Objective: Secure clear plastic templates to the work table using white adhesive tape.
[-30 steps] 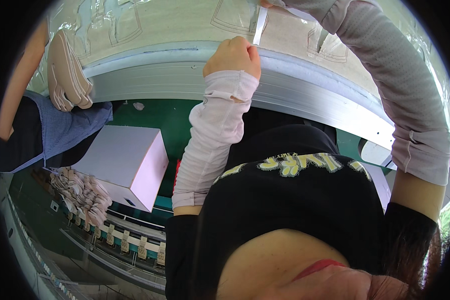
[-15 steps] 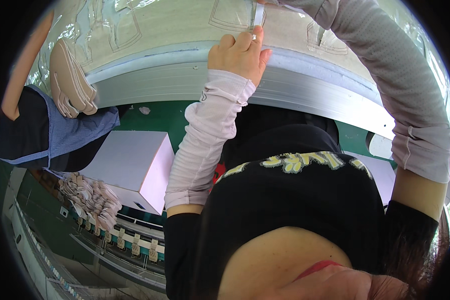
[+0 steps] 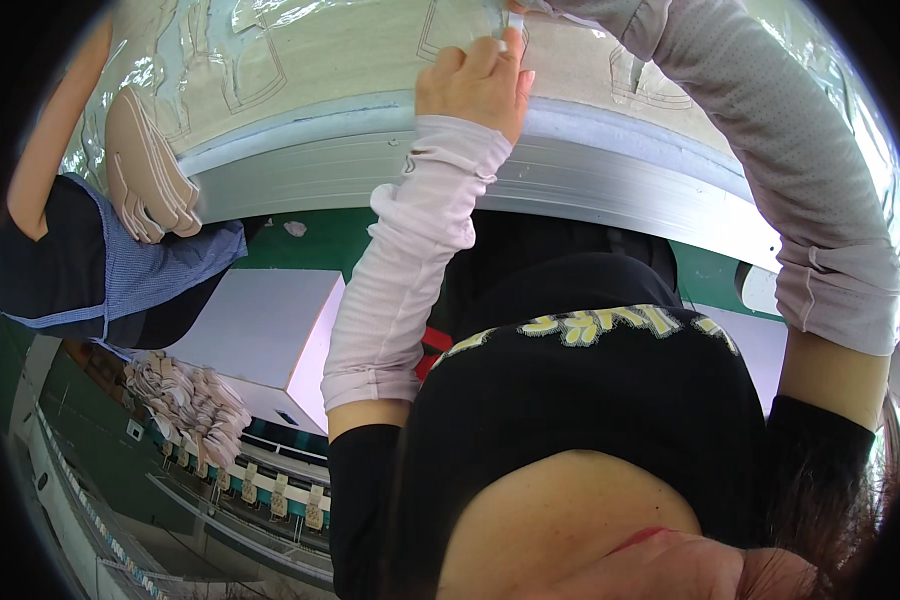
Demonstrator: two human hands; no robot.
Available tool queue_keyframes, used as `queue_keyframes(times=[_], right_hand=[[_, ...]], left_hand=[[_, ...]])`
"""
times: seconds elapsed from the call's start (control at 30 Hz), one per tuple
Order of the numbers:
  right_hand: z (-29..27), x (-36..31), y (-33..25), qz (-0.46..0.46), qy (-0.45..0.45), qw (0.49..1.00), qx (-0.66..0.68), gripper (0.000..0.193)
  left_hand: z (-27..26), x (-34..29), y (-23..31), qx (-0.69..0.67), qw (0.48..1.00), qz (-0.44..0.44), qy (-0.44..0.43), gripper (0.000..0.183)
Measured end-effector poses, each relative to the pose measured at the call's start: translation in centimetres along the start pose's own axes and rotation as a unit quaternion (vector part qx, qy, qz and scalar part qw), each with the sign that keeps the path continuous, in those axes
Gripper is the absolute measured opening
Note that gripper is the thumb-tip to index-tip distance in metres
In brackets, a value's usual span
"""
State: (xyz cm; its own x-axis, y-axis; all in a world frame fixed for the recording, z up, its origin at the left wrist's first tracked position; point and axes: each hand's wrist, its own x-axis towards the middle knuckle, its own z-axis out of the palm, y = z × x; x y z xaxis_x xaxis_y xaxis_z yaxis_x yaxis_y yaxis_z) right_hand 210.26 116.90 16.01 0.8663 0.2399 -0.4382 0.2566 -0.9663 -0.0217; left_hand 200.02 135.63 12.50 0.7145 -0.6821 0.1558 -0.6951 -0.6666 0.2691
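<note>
My left hand (image 3: 475,90) rests on the clear-film-covered sheet (image 3: 350,65) near the table's front edge. Its index finger stretches forward and its thumb stands apart, while the other fingers are bent with their tips hidden. A small white bit (image 3: 501,46) shows on the index finger. Just beyond that fingertip is a narrow white strip (image 3: 516,20), partly cut off by the upper edge. Of my right hand (image 3: 530,5), only a sliver shows at the top, close to the strip; its fingers are mostly out of view. Curved pattern outlines (image 3: 255,80) show through the film.
A metal rail (image 3: 590,190) runs along the table's front. To the left, a co-worker's arm (image 3: 60,120) reaches up beside a stack of beige cut pieces (image 3: 145,165). Below stand a white box (image 3: 260,325) and a heap of beige pieces (image 3: 190,405).
My left hand has slid forward, away from my body, along the sheet toward my right hand. Less of the white strip shows between them.
</note>
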Motion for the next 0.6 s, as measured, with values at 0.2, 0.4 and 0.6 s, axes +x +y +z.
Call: queue_keyframes(times=[0.2,0.4,0.6], right_hand=[[-2.3,-1.1,0.7,0.022,-0.064,0.996,-0.056,0.04],[-3.5,0.2,0.1,0.064,-0.113,0.987,-0.093,0.044],[-3.8,-0.6,-0.2,0.028,-0.095,0.992,-0.076,0.032]], left_hand=[[0.4,1.0,0.1,0.015,0.998,0.019,0.062,0.027],[1.3,2.7,-1.3,-0.034,0.995,0.033,0.092,0.013],[1.9,2.0,-0.6,0.058,0.986,0.034,0.155,0.007]])
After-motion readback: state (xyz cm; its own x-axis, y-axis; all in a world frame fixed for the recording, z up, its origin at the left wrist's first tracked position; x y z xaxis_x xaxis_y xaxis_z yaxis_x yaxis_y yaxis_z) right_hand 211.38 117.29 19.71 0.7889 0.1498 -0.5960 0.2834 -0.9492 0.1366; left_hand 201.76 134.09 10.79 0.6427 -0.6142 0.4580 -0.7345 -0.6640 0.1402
